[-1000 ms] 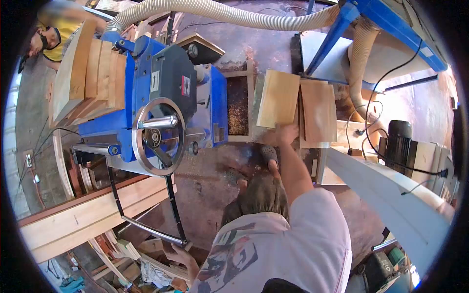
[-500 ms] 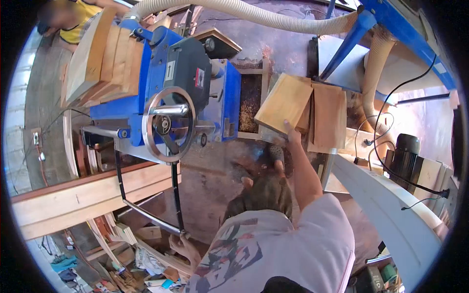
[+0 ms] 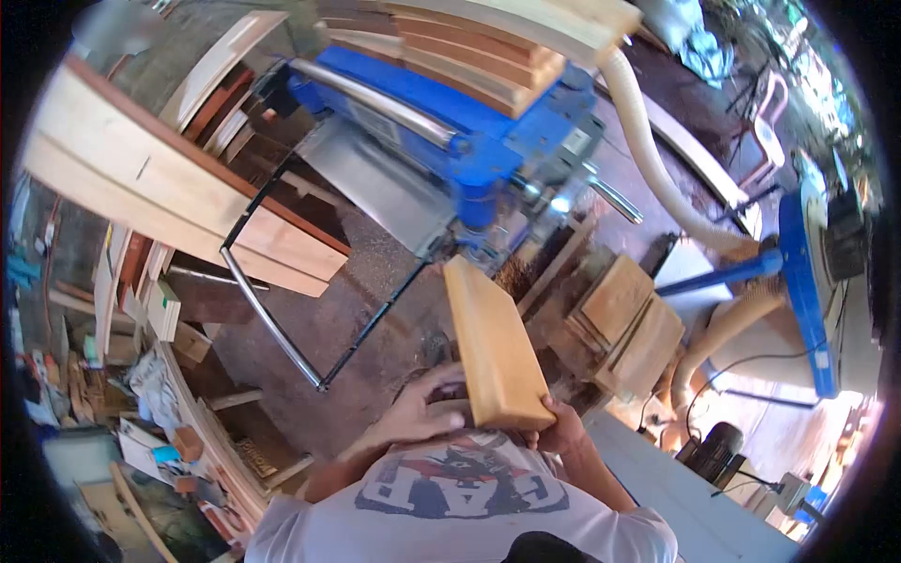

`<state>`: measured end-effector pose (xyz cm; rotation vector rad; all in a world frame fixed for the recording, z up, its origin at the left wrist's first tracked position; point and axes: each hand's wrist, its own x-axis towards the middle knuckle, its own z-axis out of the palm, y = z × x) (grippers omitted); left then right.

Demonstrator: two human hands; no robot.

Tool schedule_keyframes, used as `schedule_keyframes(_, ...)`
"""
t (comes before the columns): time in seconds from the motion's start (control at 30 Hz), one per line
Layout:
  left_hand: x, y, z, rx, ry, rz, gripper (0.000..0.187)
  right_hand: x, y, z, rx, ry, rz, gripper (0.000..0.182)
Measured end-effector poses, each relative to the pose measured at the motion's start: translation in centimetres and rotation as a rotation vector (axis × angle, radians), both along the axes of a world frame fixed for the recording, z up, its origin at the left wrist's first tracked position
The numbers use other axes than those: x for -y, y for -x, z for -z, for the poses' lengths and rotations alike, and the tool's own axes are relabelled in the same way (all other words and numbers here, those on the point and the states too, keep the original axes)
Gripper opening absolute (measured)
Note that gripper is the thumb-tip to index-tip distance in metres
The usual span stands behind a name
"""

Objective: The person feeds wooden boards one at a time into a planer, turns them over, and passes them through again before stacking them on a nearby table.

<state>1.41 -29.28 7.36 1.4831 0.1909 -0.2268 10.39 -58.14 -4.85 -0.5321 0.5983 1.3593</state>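
Note:
A thick wooden board (image 3: pixel 497 342) stands tilted in front of my chest, its broad yellowish face toward the right. My right hand (image 3: pixel 560 427) grips its near lower corner, thumb on the face side. Close by its left edge, my left hand (image 3: pixel 422 408) is held with the fingers apart and curving toward the wood. Beyond the board's far end is the blue planer-like machine (image 3: pixel 479 178), with a smooth metal bed plate (image 3: pixel 380 188) on its near side. More wooden boards (image 3: pixel 507 70) are piled on top of the machine.
To the right lies a stack of short boards (image 3: pixel 619 310). A black-and-silver roller frame (image 3: pixel 286 342) juts out from the machine on the left, near long pale planks (image 3: pixel 188 192). A ribbed hose (image 3: pixel 648 159) runs to a blue stand (image 3: pixel 802 281). Wood offcuts and clutter fill the lower left.
My right hand has brought the board from the stack on the right to before my chest. My left hand has moved from beside the roller frame to the board. The view has turned left.

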Motion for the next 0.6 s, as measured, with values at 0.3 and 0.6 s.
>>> schedule_keyframes(0.3,-9.9,5.3,3.3,0.381,0.925,-0.646,0.055,-26.6,2.8,-6.9,0.634,0.022,-0.161,0.046)
schedule_keyframes(0.6,-30.2,-0.7,13.2,0.111,0.703,-1.203,0.044,-40.1,1.3,2.0,0.916,0.063,-0.291,0.051)
